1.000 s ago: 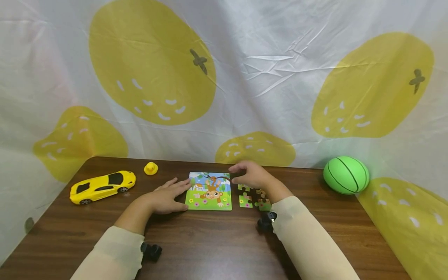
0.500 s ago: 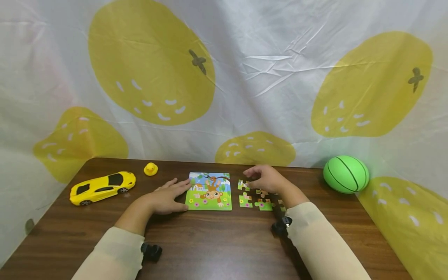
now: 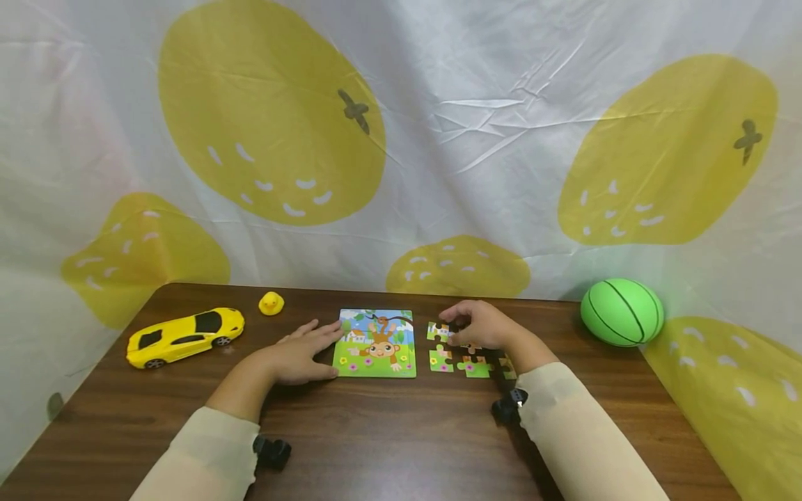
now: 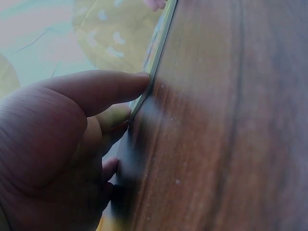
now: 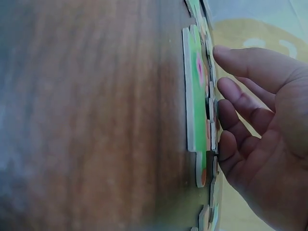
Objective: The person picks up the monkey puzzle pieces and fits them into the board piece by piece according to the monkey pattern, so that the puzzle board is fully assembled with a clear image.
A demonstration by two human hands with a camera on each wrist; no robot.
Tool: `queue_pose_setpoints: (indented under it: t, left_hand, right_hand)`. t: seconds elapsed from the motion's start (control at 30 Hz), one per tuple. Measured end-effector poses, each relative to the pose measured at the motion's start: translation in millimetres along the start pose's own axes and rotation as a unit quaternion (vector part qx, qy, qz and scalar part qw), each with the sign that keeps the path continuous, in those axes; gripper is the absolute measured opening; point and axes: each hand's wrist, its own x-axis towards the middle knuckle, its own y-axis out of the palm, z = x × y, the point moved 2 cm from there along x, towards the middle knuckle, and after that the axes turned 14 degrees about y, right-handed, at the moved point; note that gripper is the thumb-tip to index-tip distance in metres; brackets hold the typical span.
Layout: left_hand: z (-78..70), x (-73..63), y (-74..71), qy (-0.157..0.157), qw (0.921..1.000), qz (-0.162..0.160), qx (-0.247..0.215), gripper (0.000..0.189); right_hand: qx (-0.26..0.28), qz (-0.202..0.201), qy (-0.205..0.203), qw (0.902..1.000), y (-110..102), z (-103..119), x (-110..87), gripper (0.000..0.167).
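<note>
A square puzzle board (image 3: pixel 376 348) with a monkey hanging upside down lies at the middle of the table. My left hand (image 3: pixel 299 356) rests along its left side, fingers spread; in the left wrist view the thumb (image 4: pixel 115 86) touches the board's edge. Loose jigsaw pieces lie right of the board, including one with a yellow flower (image 3: pixel 441 361) and a green one (image 3: pixel 476 369). Over them is my right hand (image 3: pixel 491 328), thumb and forefinger apart beside a piece with a house (image 3: pixel 438 330). The right wrist view shows its fingers (image 5: pixel 240 101) loosely bent close to the pieces, partly hiding some.
A yellow toy car (image 3: pixel 184 339) and a small yellow duck (image 3: pixel 271 303) stand on the left. The green ball (image 3: pixel 622 313) sits at the back right. Behind the wooden table (image 3: pixel 388 438) hangs a lemon-patterned curtain (image 3: pixel 438 174).
My right hand has moved right, from the board's upper right corner to over the loose pieces, and has come slightly lower. My left hand stays at the board.
</note>
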Motion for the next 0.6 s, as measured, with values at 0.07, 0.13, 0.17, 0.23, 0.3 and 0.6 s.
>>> queue_pose_setpoints:
  t: [0.07,0.13,0.17,0.23,0.3,0.6]
  left_hand:
    - [0.1,-0.1,-0.3,0.006,1.0000,0.001,-0.002,0.090]
    - [-0.7,-0.5,-1.3,0.008,1.0000,0.002,-0.004,0.090]
    - [-1.3,-0.9,-1.6,0.009,0.9999,0.002,-0.004,0.090]
    - [-2.1,-1.1,-2.3,0.007,1.0000,0.004,-0.004,0.090]
    - [-2.1,-0.8,-1.7,0.002,1.0000,0.003,-0.004,0.089]
    - [-1.3,-0.9,-0.9,0.012,0.9999,-0.002,-0.005,0.089]
  right_hand:
    - [-0.011,0.001,-0.002,0.9999,0.2,0.6,0.6,0.046]
    - [-0.015,0.006,-0.002,0.9999,0.9,1.8,1.6,0.046]
    - [-0.016,0.007,-0.001,0.9998,1.1,2.7,1.9,0.045]
    - [-0.010,0.017,0.003,0.9998,1.7,4.5,2.4,0.046]
    - [-0.001,0.028,0.010,0.9995,2.0,6.2,3.0,0.046]
    - [-0.019,0.044,0.034,0.9983,1.8,12.2,2.6,0.048]
